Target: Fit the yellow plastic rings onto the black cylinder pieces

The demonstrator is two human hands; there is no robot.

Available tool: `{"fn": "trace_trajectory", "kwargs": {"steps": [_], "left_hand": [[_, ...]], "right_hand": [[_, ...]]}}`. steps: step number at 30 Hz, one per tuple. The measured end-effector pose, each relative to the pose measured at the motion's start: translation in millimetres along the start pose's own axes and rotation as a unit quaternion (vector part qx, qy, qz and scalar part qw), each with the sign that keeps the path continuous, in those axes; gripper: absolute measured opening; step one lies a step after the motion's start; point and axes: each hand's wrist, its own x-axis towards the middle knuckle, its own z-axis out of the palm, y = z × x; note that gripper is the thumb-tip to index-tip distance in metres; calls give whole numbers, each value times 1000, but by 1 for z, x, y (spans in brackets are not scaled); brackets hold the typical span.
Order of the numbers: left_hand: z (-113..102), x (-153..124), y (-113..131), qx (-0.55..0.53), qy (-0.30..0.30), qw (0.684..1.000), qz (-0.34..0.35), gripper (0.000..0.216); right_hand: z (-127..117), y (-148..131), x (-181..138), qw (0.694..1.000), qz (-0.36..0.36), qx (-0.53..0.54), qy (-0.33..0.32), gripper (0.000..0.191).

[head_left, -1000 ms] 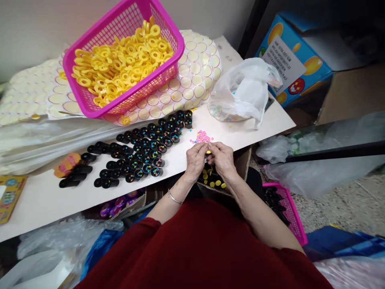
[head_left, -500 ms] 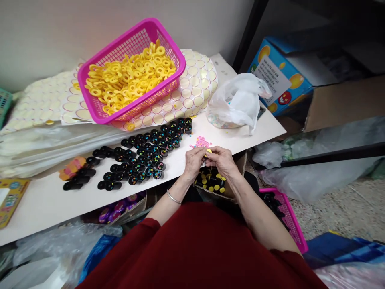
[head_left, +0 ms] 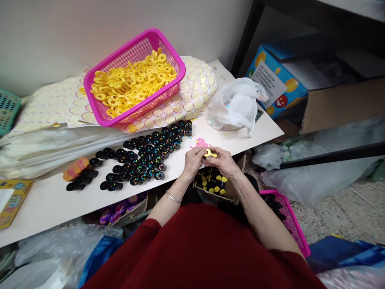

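Observation:
My left hand (head_left: 194, 162) and my right hand (head_left: 221, 161) meet at the table's front edge, both closed. Between their fingertips is a yellow ring-shaped piece (head_left: 208, 152) with a tab pointing right. Something dark shows under it, mostly hidden by the fingers. Just beyond my hands lies a small heap of pink beads (head_left: 202, 143). To the left stand rows of small black cups (head_left: 149, 161), many with coloured bits inside. Below my hands, a cardboard box (head_left: 231, 192) holds black cups with yellow tops.
A pink basket (head_left: 90, 94) of yellow ring pieces (head_left: 132, 82) sits on dotted sheets at the back. A white plastic bag (head_left: 237, 106) lies right of it. Orange blocks (head_left: 75, 168) are at left. Another pink basket (head_left: 296, 224) with black pieces stands low right.
The yellow piece between my fingers now shows its ring and tab, where only a small yellow part showed before. My hands stay in nearly the same place. The view has shifted slightly.

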Motion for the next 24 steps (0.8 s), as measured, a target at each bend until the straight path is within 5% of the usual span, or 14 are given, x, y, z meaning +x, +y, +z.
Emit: {"fn": "trace_trajectory", "kwargs": {"steps": [5, 10, 17, 20, 24], "left_hand": [[-6, 0, -4, 31, -28, 999, 14, 46], [-15, 6, -8, 79, -120, 986, 89, 47], [-14, -3, -6, 229, -125, 922, 287, 26], [-11, -12, -2, 306, -187, 863, 356, 21], [-4, -24, -5, 358, -229, 811, 403, 31]], "right_hand": [[-11, 15, -6, 997, -57, -23, 50, 37], [-16, 22, -5, 985, -119, -113, 50, 32], [-33, -5, -26, 894, -297, -332, -54, 18], [-38, -9, -34, 910, -280, -302, -47, 22], [-39, -7, -42, 962, -150, -219, -61, 50]]}}
